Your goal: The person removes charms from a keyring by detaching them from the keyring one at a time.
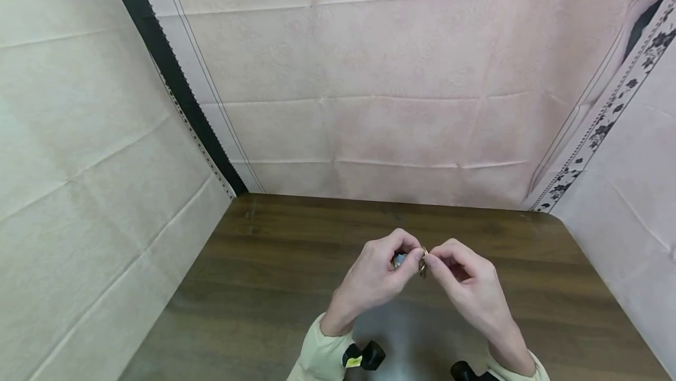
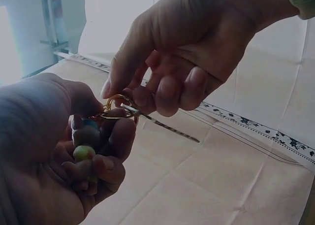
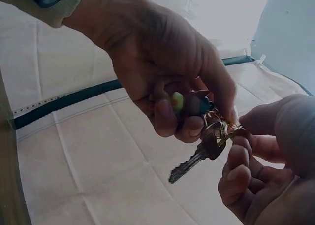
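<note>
Gold-toned key ring (image 1: pixel 424 253) with key (image 3: pixel 189 163), lower right-of-centre, head view: left hand (image 1: pixel 377 275) pinches it, cupping beaded charm (image 2: pixel 84 152); right hand (image 1: pixel 470 287) pinches opposite. Seemingly working the ring; calls for steady fingertips.

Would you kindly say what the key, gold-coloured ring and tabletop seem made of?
The key looks like dull silvery metal, judging by its cut teeth and sheen. The ring seems polished metal, given its glints. The tabletop, with streaked brown grain and soft sheen, could be wood or laminate.
</note>
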Demonstrator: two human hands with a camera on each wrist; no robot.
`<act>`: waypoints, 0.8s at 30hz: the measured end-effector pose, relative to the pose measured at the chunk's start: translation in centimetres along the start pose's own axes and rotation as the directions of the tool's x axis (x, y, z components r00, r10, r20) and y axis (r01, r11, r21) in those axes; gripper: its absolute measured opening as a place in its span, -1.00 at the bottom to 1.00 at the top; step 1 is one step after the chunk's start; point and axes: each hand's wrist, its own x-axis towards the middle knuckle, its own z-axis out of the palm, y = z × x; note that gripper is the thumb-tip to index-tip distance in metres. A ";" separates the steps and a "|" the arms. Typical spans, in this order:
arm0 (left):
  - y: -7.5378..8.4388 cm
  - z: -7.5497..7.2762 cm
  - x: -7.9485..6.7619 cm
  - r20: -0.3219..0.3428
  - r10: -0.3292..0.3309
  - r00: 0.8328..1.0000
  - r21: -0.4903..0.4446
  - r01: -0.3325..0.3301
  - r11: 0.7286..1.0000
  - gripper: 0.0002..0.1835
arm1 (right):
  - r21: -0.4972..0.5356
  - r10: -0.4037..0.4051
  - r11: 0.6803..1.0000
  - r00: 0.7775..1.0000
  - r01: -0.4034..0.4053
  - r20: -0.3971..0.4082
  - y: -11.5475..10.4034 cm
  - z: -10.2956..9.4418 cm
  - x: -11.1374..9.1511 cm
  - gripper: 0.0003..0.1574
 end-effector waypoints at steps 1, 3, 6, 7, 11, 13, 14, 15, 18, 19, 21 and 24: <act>0.0 0.0 0.0 0.004 0.003 1.000 0.001 -0.003 1.000 -0.95 | -0.002 -0.001 1.000 1.000 0.001 0.004 0.1 0.0 0.0 -0.66; -0.1 0.0 0.1 0.010 0.007 1.000 -0.006 -0.007 1.000 -0.96 | 0.025 -0.027 0.999 0.999 0.026 0.020 0.3 0.0 0.0 -0.68; -0.2 0.0 0.1 0.013 0.021 1.000 -0.005 -0.021 1.000 -0.96 | 0.073 -0.099 0.993 0.994 0.096 0.037 0.7 0.0 0.1 -0.71; -0.2 -0.1 0.0 0.015 0.027 1.000 -0.006 -0.027 1.000 -0.95 | 0.097 -0.128 0.988 0.991 0.123 0.043 0.9 0.0 0.2 -0.73; -0.1 -0.2 -0.3 0.016 0.046 0.999 -0.005 -0.045 0.999 -0.94 | 0.205 -0.249 0.950 0.967 0.234 0.050 1.0 0.1 0.4 -0.78; -0.1 -0.4 -0.4 0.008 0.039 0.999 -0.018 -0.039 0.999 -0.94 | 0.264 -0.307 0.922 0.950 0.282 0.056 0.9 0.2 0.6 -0.79; -0.1 -0.5 -0.4 0.004 0.032 0.999 -0.027 -0.032 0.999 -0.94 | 0.285 -0.336 0.908 0.940 0.306 0.059 0.9 0.3 0.7 -0.80; -0.1 -0.5 -0.4 0.000 0.026 1.000 -0.036 -0.026 0.999 -0.95 | 0.305 -0.362 0.894 0.930 0.327 0.061 0.9 0.4 0.8 -0.80; -0.2 -0.6 -0.4 -0.001 0.027 1.000 -0.050 -0.027 0.998 -0.95 | 0.363 -0.412 0.858 0.909 0.362 0.066 1.3 0.4 1.0 -0.84; -0.2 -0.6 -0.3 0.007 0.039 0.999 -0.048 -0.039 0.998 -0.95 | 0.378 -0.415 0.853 0.907 0.361 0.070 1.4 0.4 1.0 -0.86; -0.1 -0.6 -0.3 0.029 0.080 0.996 -0.026 -0.079 0.997 -0.95 | 0.388 -0.383 0.862 0.921 0.327 0.074 1.5 0.3 0.7 -0.88; 0.1 -0.4 -0.2 0.061 0.126 0.990 0.002 -0.126 0.992 -0.94 | 0.348 -0.307 0.900 0.949 0.264 0.076 1.5 0.1 0.4 -0.78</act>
